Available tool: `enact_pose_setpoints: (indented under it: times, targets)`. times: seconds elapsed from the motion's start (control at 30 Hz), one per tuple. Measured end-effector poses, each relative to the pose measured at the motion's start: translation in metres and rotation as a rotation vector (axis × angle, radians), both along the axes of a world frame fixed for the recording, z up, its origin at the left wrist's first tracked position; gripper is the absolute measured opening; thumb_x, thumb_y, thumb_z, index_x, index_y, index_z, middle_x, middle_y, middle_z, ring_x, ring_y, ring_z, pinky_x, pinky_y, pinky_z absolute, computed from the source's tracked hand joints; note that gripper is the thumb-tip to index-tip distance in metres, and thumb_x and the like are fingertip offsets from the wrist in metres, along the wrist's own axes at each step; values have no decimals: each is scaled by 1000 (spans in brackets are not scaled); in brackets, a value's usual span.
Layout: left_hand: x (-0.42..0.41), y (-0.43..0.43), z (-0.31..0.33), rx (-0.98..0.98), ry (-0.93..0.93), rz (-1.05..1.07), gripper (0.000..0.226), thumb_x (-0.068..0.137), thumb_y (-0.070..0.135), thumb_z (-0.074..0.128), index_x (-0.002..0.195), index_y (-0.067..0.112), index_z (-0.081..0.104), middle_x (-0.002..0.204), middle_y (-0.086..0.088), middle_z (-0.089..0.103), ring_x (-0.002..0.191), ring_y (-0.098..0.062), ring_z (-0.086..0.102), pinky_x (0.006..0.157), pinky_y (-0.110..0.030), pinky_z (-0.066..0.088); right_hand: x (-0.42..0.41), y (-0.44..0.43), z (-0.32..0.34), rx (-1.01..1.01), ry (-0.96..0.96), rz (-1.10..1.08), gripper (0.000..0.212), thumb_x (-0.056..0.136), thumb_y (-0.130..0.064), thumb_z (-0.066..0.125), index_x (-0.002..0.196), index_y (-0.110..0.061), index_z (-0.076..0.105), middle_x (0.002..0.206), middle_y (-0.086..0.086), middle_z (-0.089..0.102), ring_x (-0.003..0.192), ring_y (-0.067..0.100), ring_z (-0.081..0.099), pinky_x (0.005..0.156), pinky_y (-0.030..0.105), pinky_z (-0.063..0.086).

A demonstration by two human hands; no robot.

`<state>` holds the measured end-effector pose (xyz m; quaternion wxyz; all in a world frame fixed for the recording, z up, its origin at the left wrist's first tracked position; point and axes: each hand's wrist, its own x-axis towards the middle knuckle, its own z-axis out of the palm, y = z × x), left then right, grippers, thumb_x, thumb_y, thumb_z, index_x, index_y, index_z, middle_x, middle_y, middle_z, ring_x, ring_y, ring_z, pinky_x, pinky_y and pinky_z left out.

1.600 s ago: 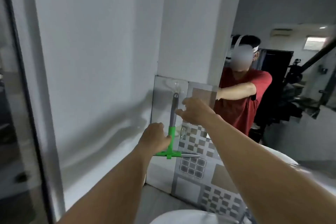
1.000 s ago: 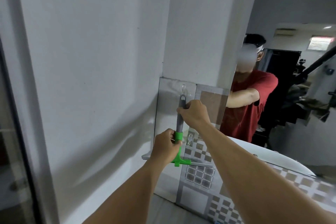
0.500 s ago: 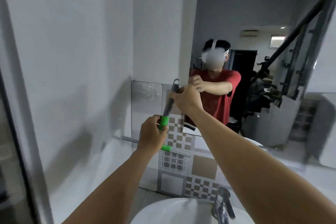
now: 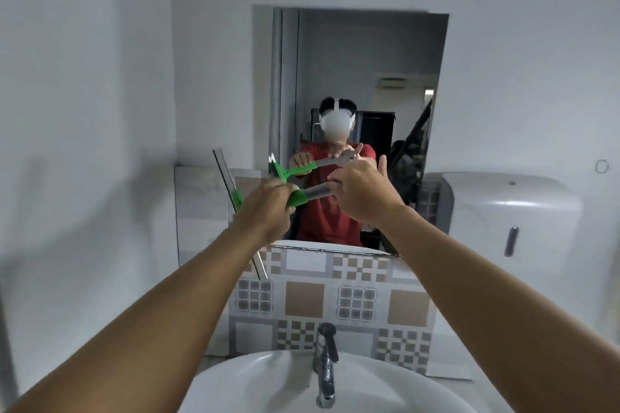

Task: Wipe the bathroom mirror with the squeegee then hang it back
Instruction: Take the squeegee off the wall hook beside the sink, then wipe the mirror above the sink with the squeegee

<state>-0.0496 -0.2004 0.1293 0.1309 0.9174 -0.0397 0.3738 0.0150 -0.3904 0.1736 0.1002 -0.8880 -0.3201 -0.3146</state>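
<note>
The squeegee point(image 4: 315, 192) has a green head, a grey handle and a long thin blade that runs steeply from upper left to lower right. My left hand point(image 4: 265, 208) is shut on its green neck and holds it in front of the mirror's lower left corner. My right hand point(image 4: 364, 193) is beside the end of the grey handle, fingers spread, fingertips at the handle. The bathroom mirror point(image 4: 369, 60) hangs on the white wall straight ahead and reflects a person in a red shirt holding the squeegee.
A white sink point(image 4: 268, 382) with a chrome tap point(image 4: 326, 369) is directly below my arms. Patterned tiles point(image 4: 335, 298) cover the wall under the mirror. A white paper dispenser point(image 4: 503, 214) is on the right wall. A grey tile panel point(image 4: 198, 211) is at the left.
The squeegee came off its hook on the left tile panel and moved right, in front of the mirror, its handle tipping towards level. My right hand's fingers loosened from the handle. The view turned to face the mirror.
</note>
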Motion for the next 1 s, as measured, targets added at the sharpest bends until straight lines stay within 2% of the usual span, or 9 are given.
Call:
enact_pose_setpoints:
  times: [0.1, 0.23, 0.37, 0.5, 0.57, 0.67, 0.77, 0.9, 1.0]
  targets:
    - [1, -18, 24, 91, -4, -14, 40, 96, 7, 63, 135, 13, 63, 124, -4, 65, 112, -24, 61, 98, -43, 53, -12, -22, 7, -89, -84, 41, 27, 101, -36, 46, 122, -28, 63, 117, 4, 65, 116, 29, 57, 114, 70, 22]
    - [9, -28, 56, 216, -88, -38, 42, 94, 1, 64, 135, 10, 64, 124, -7, 65, 112, -26, 61, 94, -40, 55, -10, -35, 24, -97, -215, 98, 32, 102, -37, 48, 134, -30, 52, 126, 2, 62, 114, 28, 62, 92, 51, 50]
    - [21, -28, 82, 251, -209, -27, 36, 93, 3, 66, 129, 7, 66, 122, -9, 66, 112, -29, 62, 92, -41, 55, 3, -32, 43, -86, -279, 97, 36, 102, -30, 49, 138, -28, 46, 123, 8, 61, 111, 30, 60, 87, 51, 54]
    - [34, -27, 74, 191, -571, -22, 22, 91, 4, 71, 112, 3, 68, 106, -14, 72, 98, -29, 68, 83, -37, 58, 22, -22, 66, 6, -289, 86, 39, 102, -22, 50, 139, -30, 43, 120, 8, 60, 107, 31, 60, 82, 53, 54]
    - [46, -24, 51, 259, -628, -78, 17, 89, 5, 73, 105, 5, 67, 101, -13, 71, 95, -28, 68, 81, -33, 57, 35, -18, 81, 8, -307, 64, 44, 102, -21, 49, 142, -37, 38, 116, 6, 59, 104, 29, 59, 82, 51, 54]
    - [71, -6, 12, 318, -468, -111, 27, 84, 12, 78, 108, 8, 67, 108, -10, 69, 102, -28, 68, 83, -36, 62, 50, -11, 105, -9, -307, 14, 55, 103, -20, 46, 148, -46, 29, 110, 4, 55, 102, 25, 56, 85, 46, 52]
    - [101, 13, -12, 252, -244, -5, 53, 86, 28, 76, 134, 14, 60, 135, -6, 59, 122, -25, 61, 97, -39, 59, 68, -1, 121, -26, -288, -26, 57, 105, -20, 43, 149, -51, 24, 100, 1, 43, 98, 23, 51, 84, 44, 51]
    - [134, 23, -15, 318, -92, 88, 98, 88, 39, 75, 165, 24, 15, 171, -11, 9, 157, -30, 17, 125, -43, 22, 93, 11, 137, -25, -284, -37, 63, 104, -16, 45, 149, -54, 22, 100, 1, 40, 101, 24, 50, 85, 44, 51]
    - [152, 29, -14, 323, -27, 114, 102, 94, 34, 69, 165, 29, -4, 172, -8, -15, 159, -30, -5, 122, -36, 1, 108, 21, 145, -40, -283, -42, 68, 102, -14, 47, 147, -57, 20, 102, 1, 42, 104, 24, 50, 85, 47, 51]
